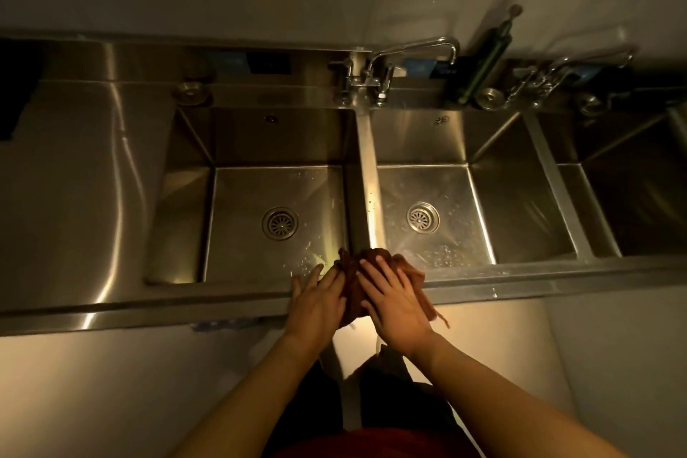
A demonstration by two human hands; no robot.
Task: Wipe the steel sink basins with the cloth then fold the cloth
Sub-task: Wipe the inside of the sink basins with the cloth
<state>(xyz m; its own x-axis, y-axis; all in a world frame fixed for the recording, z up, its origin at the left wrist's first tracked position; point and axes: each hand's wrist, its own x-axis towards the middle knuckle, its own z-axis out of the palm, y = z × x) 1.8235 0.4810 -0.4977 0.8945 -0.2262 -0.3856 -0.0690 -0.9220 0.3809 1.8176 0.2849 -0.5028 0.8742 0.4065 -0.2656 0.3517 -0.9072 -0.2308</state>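
A dark brown cloth (353, 283) lies bunched over the front rim of the steel sink (223, 296), right where the divider between the left basin (238, 197) and the middle basin (520, 204) meets the rim. My right hand (394, 301) lies flat on top of the cloth with fingers spread and straight. My left hand (316, 303) rests beside it on the rim, fingers straight, its fingertips touching the cloth's left edge. Part of the cloth hangs down in front of the rim below my hands.
A faucet (409, 56) stands behind the divider. A second faucet (557, 74) and a dark green bottle (483, 67) sit at the back right. A third basin (639, 197) is at the far right. A flat steel drainboard (74, 178) extends left.
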